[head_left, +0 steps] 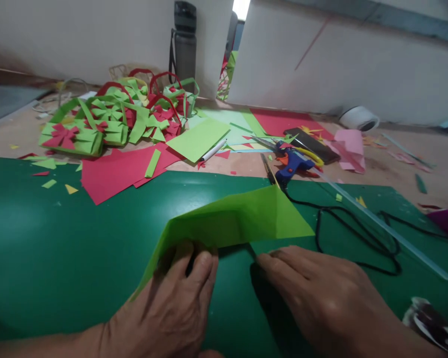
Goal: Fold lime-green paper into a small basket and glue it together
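Note:
A light green paper sheet [239,219] lies partly folded on the dark green mat [59,248], its upper flap raised in a ridge. My left hand [171,303] rests on the sheet's near left part, fingers curled and pinching the paper's edge. My right hand [321,293] lies beside it on the right, fingers together, fingertips touching the near edge of the fold at the middle.
A heap of green and red paper baskets [115,114] sits at the back left, with red sheets [119,169] and a green square [197,139] nearby. A blue glue gun [293,164], scissors, phone [311,144], black cord [358,233], clear stick [381,223], tape roll [359,118] and bottle [184,40] lie beyond.

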Tool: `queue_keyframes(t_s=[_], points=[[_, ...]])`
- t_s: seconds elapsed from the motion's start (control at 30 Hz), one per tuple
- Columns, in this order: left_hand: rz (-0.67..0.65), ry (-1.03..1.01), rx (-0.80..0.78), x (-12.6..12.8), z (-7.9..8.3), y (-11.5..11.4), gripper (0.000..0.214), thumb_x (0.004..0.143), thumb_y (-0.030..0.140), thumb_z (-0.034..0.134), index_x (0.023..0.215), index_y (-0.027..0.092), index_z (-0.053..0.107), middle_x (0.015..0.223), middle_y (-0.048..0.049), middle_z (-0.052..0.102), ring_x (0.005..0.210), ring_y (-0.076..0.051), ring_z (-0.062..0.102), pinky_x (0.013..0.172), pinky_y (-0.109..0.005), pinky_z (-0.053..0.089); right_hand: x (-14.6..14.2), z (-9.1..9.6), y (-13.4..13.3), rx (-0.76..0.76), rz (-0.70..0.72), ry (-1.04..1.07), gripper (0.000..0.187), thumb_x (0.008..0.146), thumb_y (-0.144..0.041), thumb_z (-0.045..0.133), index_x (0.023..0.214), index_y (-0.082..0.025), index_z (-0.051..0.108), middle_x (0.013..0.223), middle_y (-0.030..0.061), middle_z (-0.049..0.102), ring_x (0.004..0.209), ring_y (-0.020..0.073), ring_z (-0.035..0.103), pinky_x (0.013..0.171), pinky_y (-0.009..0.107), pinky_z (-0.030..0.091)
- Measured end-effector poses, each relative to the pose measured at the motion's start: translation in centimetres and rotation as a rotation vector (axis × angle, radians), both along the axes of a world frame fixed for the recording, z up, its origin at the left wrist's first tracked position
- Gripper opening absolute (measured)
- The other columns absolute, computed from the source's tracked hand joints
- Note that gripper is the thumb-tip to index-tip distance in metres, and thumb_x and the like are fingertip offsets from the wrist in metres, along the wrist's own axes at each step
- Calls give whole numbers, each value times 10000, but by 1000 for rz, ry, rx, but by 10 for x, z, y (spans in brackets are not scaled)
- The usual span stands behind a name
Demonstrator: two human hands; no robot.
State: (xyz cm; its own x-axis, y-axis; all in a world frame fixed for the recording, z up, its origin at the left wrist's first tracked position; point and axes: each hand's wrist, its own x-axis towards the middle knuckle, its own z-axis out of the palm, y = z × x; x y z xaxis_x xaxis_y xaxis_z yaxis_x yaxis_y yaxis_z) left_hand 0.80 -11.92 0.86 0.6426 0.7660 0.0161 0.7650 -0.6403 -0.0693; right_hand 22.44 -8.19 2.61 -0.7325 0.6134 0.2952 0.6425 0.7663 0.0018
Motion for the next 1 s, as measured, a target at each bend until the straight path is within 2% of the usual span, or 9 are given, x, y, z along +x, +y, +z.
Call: queue_keyframes(t_s=[0.17,0.23,0.43,0.67,0.87,1.0], points=[[58,94,-11,7,0,2,575,777,446,484,1257,130,491,1150,-162,564,999,-303,536,722,-366,503,0,-14,4,15,18,34,275,893,-89,347,899,-142,617,611,20,580,519,138,502,488,271,383],[32,99,-46,10,1,5,579,779,443,477,1262,124,487,1119,-161,581,948,-299,558,687,-365,509,-1,-15,5,26,22,19,301,899,-93,327,926,-136,623,619,26,581,519,140,495,484,276,374],[45,115,-35,17,6,12,526,812,379,429,1260,110,491,1128,-171,576,930,-287,557,763,-402,482,0,-17,9,47,52,15,334,878,-65,308,956,-90,633,645,57,595,538,147,513,498,283,408],[75,127,-31,21,6,13,603,775,484,484,1247,110,515,1071,-154,605,885,-286,575,801,-419,484,0,-21,9,46,54,19,364,878,-62,294,876,-100,657,614,50,582,537,141,514,482,282,368],[-3,94,1,18,6,17,607,793,534,459,1224,115,538,1031,-144,625,891,-276,583,791,-388,501,0,-22,9,44,71,41,339,872,-75,305,979,-82,626,658,60,607,538,143,517,483,290,341],[32,77,-20,16,3,18,684,774,627,436,1245,138,524,1074,-143,615,944,-298,581,756,-366,521,-4,-19,9,18,57,-43,387,813,-22,305,1070,-101,584,702,64,633,570,152,551,506,290,338]])
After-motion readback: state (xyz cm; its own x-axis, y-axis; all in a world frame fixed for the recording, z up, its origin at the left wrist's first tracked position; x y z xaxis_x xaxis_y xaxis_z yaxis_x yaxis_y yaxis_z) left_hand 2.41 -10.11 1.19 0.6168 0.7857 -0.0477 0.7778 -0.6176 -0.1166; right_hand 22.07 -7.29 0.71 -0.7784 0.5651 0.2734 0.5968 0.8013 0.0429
